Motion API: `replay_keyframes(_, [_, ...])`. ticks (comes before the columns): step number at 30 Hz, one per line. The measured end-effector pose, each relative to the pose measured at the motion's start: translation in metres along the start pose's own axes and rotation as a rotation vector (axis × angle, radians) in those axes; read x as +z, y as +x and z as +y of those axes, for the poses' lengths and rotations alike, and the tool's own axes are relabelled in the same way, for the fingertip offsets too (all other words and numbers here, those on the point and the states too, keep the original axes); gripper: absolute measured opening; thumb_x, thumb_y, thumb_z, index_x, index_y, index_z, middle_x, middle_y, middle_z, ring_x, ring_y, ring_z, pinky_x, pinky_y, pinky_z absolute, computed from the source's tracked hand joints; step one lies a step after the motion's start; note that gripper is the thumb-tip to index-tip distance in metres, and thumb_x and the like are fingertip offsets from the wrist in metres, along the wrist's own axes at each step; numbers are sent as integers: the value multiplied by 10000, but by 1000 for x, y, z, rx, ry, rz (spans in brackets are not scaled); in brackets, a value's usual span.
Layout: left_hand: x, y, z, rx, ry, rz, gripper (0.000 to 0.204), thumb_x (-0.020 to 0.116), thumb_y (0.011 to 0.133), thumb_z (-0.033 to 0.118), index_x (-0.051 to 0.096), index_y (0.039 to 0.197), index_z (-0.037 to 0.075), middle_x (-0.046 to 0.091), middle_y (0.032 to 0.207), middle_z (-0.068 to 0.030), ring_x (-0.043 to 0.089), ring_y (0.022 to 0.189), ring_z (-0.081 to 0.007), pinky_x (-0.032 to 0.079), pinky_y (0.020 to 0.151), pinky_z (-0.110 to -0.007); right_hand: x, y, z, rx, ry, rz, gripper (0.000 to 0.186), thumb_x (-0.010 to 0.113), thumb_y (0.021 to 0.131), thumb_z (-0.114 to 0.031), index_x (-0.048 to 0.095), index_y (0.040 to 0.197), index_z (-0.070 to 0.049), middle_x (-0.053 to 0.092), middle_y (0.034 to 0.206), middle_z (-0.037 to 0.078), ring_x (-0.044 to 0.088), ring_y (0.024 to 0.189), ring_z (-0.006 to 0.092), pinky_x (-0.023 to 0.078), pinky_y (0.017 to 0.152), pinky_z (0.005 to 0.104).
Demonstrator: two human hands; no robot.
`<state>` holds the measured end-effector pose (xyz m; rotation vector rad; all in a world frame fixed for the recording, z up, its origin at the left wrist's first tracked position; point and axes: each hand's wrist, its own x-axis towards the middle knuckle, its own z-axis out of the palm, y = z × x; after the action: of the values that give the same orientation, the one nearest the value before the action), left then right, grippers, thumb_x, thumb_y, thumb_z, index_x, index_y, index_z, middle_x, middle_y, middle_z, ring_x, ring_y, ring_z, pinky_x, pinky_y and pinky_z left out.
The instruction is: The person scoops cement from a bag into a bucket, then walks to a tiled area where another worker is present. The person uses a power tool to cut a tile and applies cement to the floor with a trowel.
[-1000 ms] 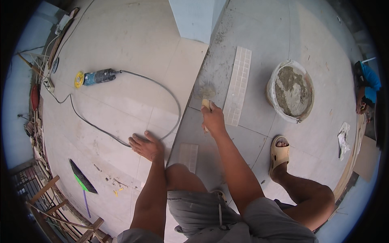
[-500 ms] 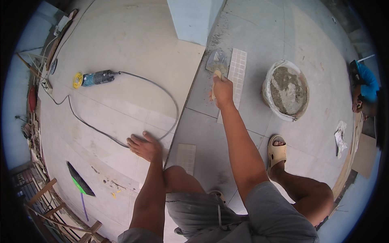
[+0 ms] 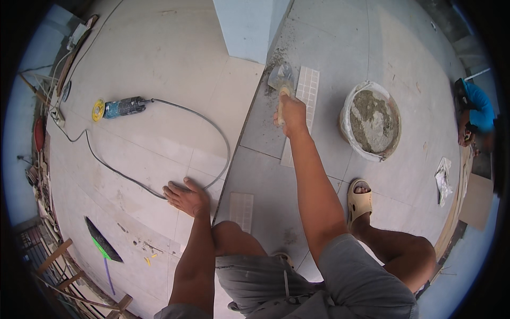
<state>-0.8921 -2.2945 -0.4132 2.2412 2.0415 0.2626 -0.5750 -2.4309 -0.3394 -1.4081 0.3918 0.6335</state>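
My right hand [image 3: 291, 112] is closed round the handle of a trowel [image 3: 281, 78], its flat blade pointing away from me over the grey floor tiles, near the foot of a pale column. Bits of mortar [image 3: 277, 58] are scattered around and beyond the blade. Beside my right hand lies a long tile strip [image 3: 307, 87] with a grid pattern, partly hidden by my hand and forearm. My left hand [image 3: 187, 197] rests flat on the beige tiles with its fingers spread, next to a grey power cable [image 3: 220, 135]. To the right stands a bucket [image 3: 345, 114] of wet mortar [image 3: 374, 122].
An angle grinder [image 3: 124, 107] with a yellow disc lies at the left. A shorter tile piece [image 3: 241, 210] is by my knee. The pale blue column [image 3: 247, 32] rises ahead. A broom [image 3: 102, 240] lies lower left. A person in blue [image 3: 481, 106] crouches far right, beyond a crumpled white bag [image 3: 442, 182].
The whole view has shifted slightly. My right hand and the trowel stay in nearly the same place over the grey tiles. My left hand still rests on the floor.
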Motion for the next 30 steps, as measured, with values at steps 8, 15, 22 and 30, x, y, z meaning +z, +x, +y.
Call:
replay_keyframes(8, [-3,-1,1,-8,-10,12,736,362,974,547,285,1490,28,215,1572,-216,143,1482,-355,114,1208,-500,-13,-29,48,-76,-534,-36,317,569,966,-240,602,1118,35,522,696,80,501,437,173,403,368,358])
replay_keyframes(15, [0,-3,-3,-2,11,15,724,360,978,538,290,1486,27,220,1570,-213,144,1481,-355,114,1209,-495,-33,-33,14,63,53,-85,392,541,980,-252,575,1276,2,529,720,61,513,456,153,417,380,327])
replay_keyframes(22, [-7,-2,0,-2,-9,2,739,350,980,533,280,1484,-3,194,1577,-220,120,1487,-355,96,1216,-492,-41,-82,64,101,-351,-180,403,571,976,-277,574,1301,-39,513,721,48,501,448,139,395,371,321])
replay_keyframes(30, [-3,0,4,3,0,23,703,366,989,510,288,1486,19,226,1574,-199,146,1484,-335,104,1215,-474,-36,39,-7,31,-328,-176,328,584,969,-288,613,1141,-10,544,770,74,519,477,171,426,393,325])
